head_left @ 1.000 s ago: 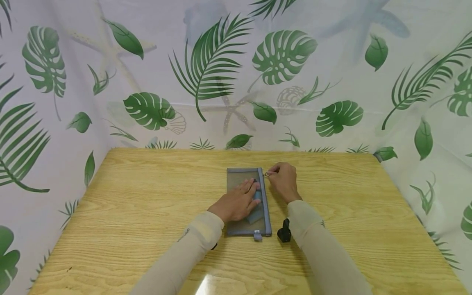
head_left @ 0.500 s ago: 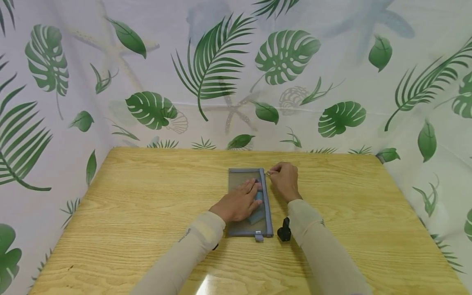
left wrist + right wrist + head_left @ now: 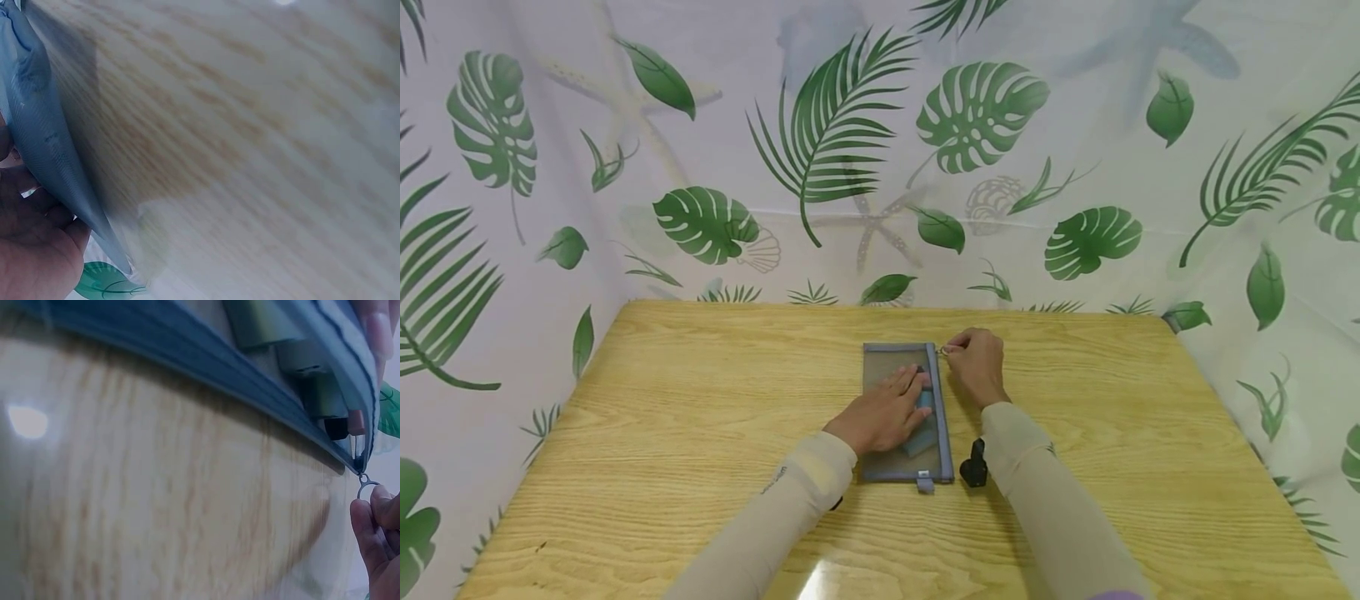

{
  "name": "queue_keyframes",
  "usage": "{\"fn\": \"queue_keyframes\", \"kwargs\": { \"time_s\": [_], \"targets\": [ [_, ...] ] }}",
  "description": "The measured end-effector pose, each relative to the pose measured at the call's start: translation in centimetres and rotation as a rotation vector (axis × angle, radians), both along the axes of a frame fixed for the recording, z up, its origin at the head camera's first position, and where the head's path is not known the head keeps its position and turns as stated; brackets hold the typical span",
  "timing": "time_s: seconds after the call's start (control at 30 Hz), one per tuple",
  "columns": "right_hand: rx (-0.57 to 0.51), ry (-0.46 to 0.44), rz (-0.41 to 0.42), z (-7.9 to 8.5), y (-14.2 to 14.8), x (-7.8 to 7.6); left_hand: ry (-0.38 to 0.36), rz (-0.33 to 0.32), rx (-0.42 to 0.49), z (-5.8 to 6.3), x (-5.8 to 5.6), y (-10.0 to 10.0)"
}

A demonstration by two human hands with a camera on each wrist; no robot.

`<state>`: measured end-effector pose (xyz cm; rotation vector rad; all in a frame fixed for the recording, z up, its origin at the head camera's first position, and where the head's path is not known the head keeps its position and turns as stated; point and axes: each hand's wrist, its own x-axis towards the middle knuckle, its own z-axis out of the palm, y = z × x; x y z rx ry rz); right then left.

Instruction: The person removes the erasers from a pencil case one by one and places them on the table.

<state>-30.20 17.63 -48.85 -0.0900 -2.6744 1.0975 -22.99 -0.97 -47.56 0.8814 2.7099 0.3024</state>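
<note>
A blue-grey mesh zipper pouch (image 3: 880,367) lies on the table in the head view. My left hand (image 3: 887,410) rests on it with fingers extended, covering part of the blocky items inside. In the left wrist view, the left hand (image 3: 37,231) is against the blue pouch (image 3: 47,137). At the pouch's far right corner, my right hand (image 3: 979,367) pinches the ring-shaped zipper pull (image 3: 365,487) between thumb and finger. The right wrist view shows the zipper mouth (image 3: 219,381) parted, with a pale greenish item (image 3: 259,328) and smaller black and pink pieces inside.
The wood-grain table (image 3: 715,367) extends around the pouch. A leaf-printed white sheet (image 3: 865,167) stands behind it and along both sides. A black device (image 3: 974,465) is at the right wrist, and a small fabric tab (image 3: 925,483) sticks out at the pouch's near edge.
</note>
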Motion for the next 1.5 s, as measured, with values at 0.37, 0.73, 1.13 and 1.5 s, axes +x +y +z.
{"fn": "queue_keyframes", "kwargs": {
  "time_s": [0.37, 0.73, 1.13, 1.5],
  "targets": [
    [-0.03, -0.023, -0.012, -0.13, -0.15, -0.29, -0.015, -0.006, 0.011, 0.24, 0.0, -0.19],
    [-0.053, -0.013, -0.027, 0.05, -0.22, -0.41, -0.001, -0.009, -0.01, 0.06, -0.06, -0.1],
    [-0.069, -0.007, -0.044, -0.18, -0.39, -0.72, 0.002, -0.009, -0.003, 0.24, -0.07, -0.12],
    [-0.086, -0.008, -0.032, -0.18, -0.51, -0.62, 0.011, 0.0, -0.011, 0.07, -0.02, -0.06]
  ]
}}
